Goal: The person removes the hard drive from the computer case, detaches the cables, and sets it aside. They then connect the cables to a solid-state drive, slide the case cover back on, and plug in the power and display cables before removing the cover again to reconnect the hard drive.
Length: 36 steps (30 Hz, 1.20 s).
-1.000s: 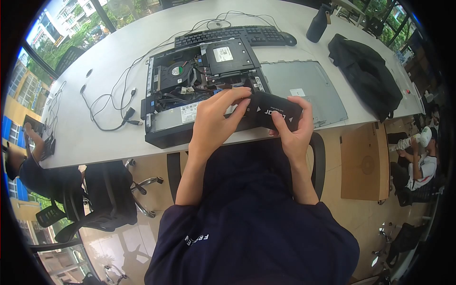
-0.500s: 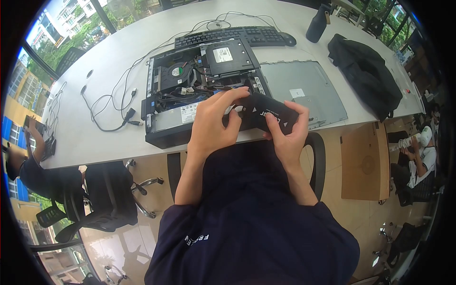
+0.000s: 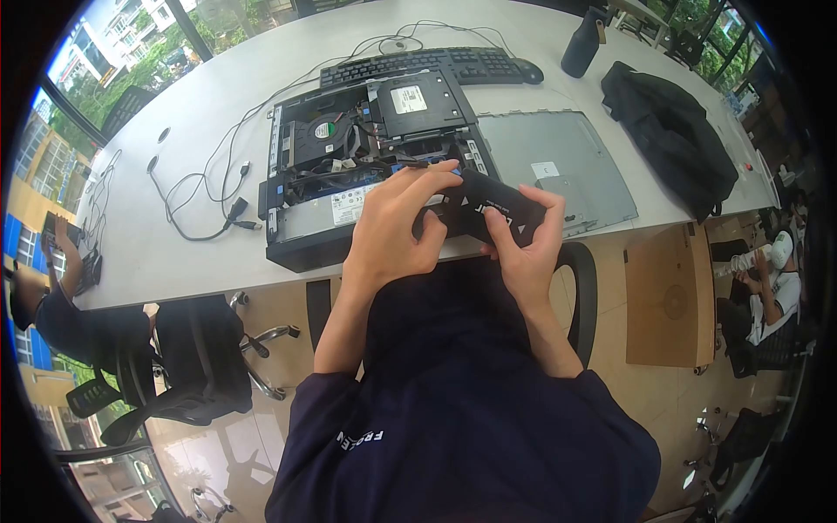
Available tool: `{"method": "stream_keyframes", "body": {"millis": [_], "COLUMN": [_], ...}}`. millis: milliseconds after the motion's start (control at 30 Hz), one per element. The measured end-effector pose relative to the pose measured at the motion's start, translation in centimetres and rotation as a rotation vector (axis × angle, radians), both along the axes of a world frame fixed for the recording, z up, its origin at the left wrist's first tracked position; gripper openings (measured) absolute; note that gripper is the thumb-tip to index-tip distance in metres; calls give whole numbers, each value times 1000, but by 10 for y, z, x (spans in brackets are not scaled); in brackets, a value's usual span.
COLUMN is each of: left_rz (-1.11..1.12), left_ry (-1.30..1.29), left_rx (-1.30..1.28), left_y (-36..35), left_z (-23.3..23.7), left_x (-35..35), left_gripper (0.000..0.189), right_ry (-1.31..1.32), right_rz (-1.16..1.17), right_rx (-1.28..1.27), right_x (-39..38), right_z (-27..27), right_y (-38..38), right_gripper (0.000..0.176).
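A flat black SSD (image 3: 507, 207) with white lettering and small white triangles is held up in front of the desktop computer's near edge. My right hand (image 3: 530, 240) grips its right end, thumb across the lettered face and fingers behind. At the opposite end my left hand (image 3: 397, 222) is curled round the drive's edge, its fingertips at the upper corner by a bit of blue; what lies inside its curl is dark and partly hidden. Behind both hands lies the opened computer case (image 3: 305, 231), showing a fan (image 3: 324, 131), cables and a metal drive bay (image 3: 410, 100).
The case's grey side panel (image 3: 575, 157) lies to its right, near a black bag (image 3: 671, 131) and a dark bottle (image 3: 582, 45). A keyboard (image 3: 436, 68) and mouse (image 3: 528, 71) sit behind. Loose cables (image 3: 205, 187) spread at left. Other people sit at both sides.
My left hand has turned slightly and its thumb has shifted a little right toward the drive. The SSD has tilted slightly, and its lettering is more covered by my right thumb.
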<state>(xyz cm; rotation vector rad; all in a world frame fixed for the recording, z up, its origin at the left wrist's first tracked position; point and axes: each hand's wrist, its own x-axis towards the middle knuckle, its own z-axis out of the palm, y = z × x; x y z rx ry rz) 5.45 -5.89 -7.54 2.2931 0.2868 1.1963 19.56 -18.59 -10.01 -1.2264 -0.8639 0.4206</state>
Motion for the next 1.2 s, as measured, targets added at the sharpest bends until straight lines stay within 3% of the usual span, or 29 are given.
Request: {"method": "stream_keyframes", "body": {"millis": [200,267,300,367,433,500,633,667,700,767,800,1033,1200], "left_rz": [56,50,65,71,64,121,150,145,148,155,107,143,107], "left_ry": [-37,-35,-37,-77,-107,30,158,233,230,146,277,284,109], "left_rx": [42,-157,-154,-206,-211,13,80,18,19,-92,-94,-129,-404], "left_y": [0,-3,-5,-11,-13,-6,0,3,1,-3,-1,-3,-6], "left_z": [0,2,4,12,16,15,22,18,18,20,21,20,18], "left_x": [4,3,2,-1,-10,-29,-61,-69,-67,-60,-64,-69,-65], "left_gripper": [37,31,31,29,27,27,26,38,38,57,70,71,79], "right_ry": [117,42,41,-235,-238,-135,-380,-448,-452,-578,-575,-576,-520], "right_rz": [72,158,172,177,158,213,216,191,194,168,161,320,337], "right_rx": [0,-38,-36,28,53,155,114,214,216,179,164,68,63], "right_x": [7,14,19,30,31,31,33,29,25,18,16,11,8], "right_z": [1,6,6,6,21,43,64,67,73,89,93,103,102], "right_y": [3,-2,-2,0,6,17,46,61,69,81,90,129,131], "right_gripper": [47,54,54,62,66,66,51,42,42,39,37,40,40]}}
